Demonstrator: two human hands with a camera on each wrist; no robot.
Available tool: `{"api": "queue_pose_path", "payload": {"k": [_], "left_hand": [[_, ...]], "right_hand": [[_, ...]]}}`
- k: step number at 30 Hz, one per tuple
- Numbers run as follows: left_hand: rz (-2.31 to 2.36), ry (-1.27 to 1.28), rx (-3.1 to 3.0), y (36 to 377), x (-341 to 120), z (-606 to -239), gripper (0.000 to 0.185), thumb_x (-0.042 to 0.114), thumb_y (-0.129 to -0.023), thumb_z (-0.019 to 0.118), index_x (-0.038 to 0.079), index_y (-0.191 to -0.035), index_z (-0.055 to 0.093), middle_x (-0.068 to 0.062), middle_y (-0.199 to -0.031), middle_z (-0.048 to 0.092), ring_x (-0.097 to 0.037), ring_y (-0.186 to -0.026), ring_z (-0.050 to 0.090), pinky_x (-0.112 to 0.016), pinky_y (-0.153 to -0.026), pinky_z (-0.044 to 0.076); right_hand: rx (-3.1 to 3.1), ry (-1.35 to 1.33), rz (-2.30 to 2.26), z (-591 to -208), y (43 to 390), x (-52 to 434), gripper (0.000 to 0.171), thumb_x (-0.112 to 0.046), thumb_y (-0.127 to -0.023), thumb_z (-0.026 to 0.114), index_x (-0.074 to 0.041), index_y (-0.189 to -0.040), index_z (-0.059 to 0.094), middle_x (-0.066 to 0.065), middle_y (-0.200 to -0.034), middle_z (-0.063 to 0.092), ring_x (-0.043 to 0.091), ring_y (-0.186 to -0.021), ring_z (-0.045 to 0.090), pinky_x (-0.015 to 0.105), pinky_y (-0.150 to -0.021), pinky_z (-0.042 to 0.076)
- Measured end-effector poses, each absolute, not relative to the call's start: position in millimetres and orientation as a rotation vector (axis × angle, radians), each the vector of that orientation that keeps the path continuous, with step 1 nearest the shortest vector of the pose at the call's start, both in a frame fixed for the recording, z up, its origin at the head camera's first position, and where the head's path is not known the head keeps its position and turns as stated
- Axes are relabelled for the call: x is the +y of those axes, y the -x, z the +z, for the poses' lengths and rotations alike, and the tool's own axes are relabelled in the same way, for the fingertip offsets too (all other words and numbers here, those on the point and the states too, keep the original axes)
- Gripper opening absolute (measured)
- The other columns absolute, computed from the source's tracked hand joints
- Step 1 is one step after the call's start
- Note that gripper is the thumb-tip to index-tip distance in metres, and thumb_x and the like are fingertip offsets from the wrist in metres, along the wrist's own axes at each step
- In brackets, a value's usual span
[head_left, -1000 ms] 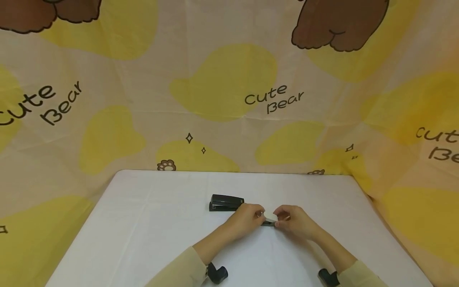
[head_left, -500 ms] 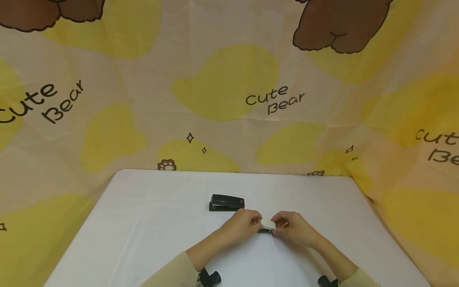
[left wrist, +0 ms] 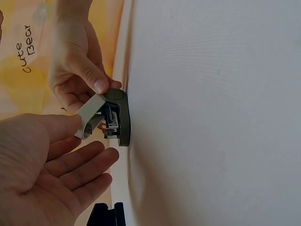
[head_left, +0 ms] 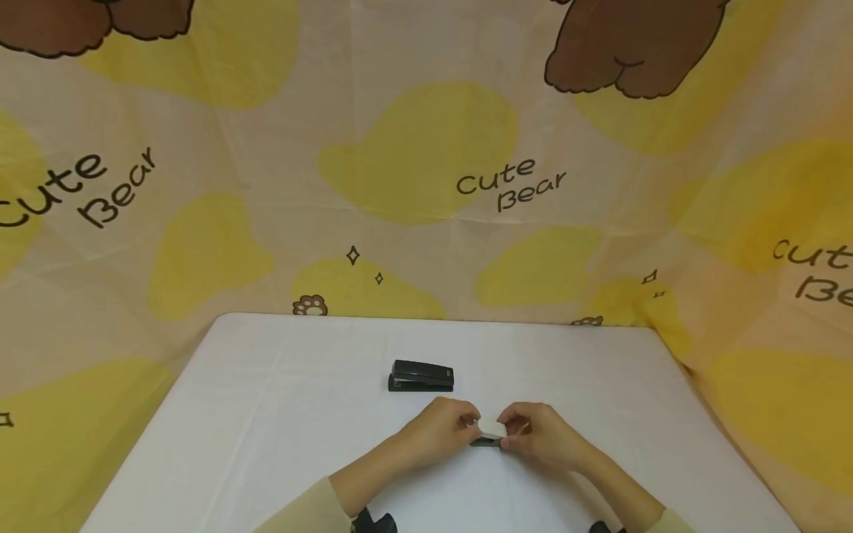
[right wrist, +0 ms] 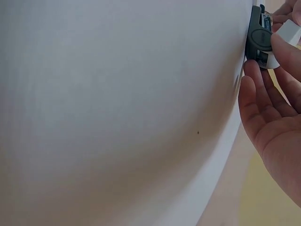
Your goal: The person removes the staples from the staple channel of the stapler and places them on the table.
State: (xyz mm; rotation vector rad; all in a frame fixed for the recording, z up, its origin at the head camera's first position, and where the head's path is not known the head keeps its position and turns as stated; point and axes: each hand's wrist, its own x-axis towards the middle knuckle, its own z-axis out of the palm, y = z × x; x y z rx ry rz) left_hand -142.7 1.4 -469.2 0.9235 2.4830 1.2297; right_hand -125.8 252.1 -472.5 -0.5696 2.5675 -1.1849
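A small stapler (head_left: 492,428) with a white top and a dark grey-green base is between my two hands, low over the white table. Its top is swung up from the base, and the metal inside shows in the left wrist view. My left hand (head_left: 436,429) pinches the free end of the white top (left wrist: 89,115) between thumb and forefinger, its other fingers spread. At the hinge end, my right hand (head_left: 546,437) grips the stapler by thumb and fingers. Beyond the left hand, a larger black stapler (head_left: 421,376) lies on the table.
The white table (head_left: 300,400) spreads around both hands. A yellow and beige cloth (head_left: 413,163) printed with bears hangs behind its far edge. Black wrist-worn devices (head_left: 375,522) show at the bottom of the head view.
Both hands have drawn the small stapler toward the person and slightly left. The black stapler has stayed in place and is now fully uncovered by the left hand.
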Motion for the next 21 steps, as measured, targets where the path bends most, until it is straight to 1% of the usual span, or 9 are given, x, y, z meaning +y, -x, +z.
{"api": "queue_pose_path", "payload": {"k": [5,13,21], "left_hand": [[1.231,-0.911,2.480,137.8,-4.0,-468.3,0.018,0.012,-0.096,0.075,0.002,-0.111,0.077,0.003,-0.095,0.076,0.001,-0.084,0.063,-0.021,-0.077,0.053],[1.224,-0.926,2.474,131.0,-10.8,-468.0,0.016,0.012,-0.095,0.076,0.004,-0.110,0.077,0.006,-0.094,0.074,0.002,-0.082,0.062,-0.020,-0.076,0.052],[1.205,-0.895,2.467,124.2,-18.5,-464.1,0.016,0.012,-0.095,0.077,0.004,-0.108,0.078,0.009,-0.089,0.072,0.001,-0.076,0.059,-0.021,-0.072,0.050]], "right_hand": [[2.538,0.574,-1.212,-470.2,121.3,247.1,0.023,-0.012,-0.090,0.083,-0.005,-0.109,0.072,0.000,-0.096,0.068,0.011,-0.088,0.063,0.026,-0.078,0.054],[2.521,0.589,-1.226,-471.5,115.6,242.4,0.022,-0.012,-0.089,0.084,-0.009,-0.108,0.073,-0.004,-0.092,0.068,0.010,-0.086,0.063,0.026,-0.078,0.054],[2.484,0.591,-1.260,-472.3,111.0,236.3,0.023,-0.012,-0.088,0.085,-0.010,-0.106,0.073,-0.004,-0.092,0.069,0.009,-0.085,0.062,0.026,-0.077,0.053]]}}
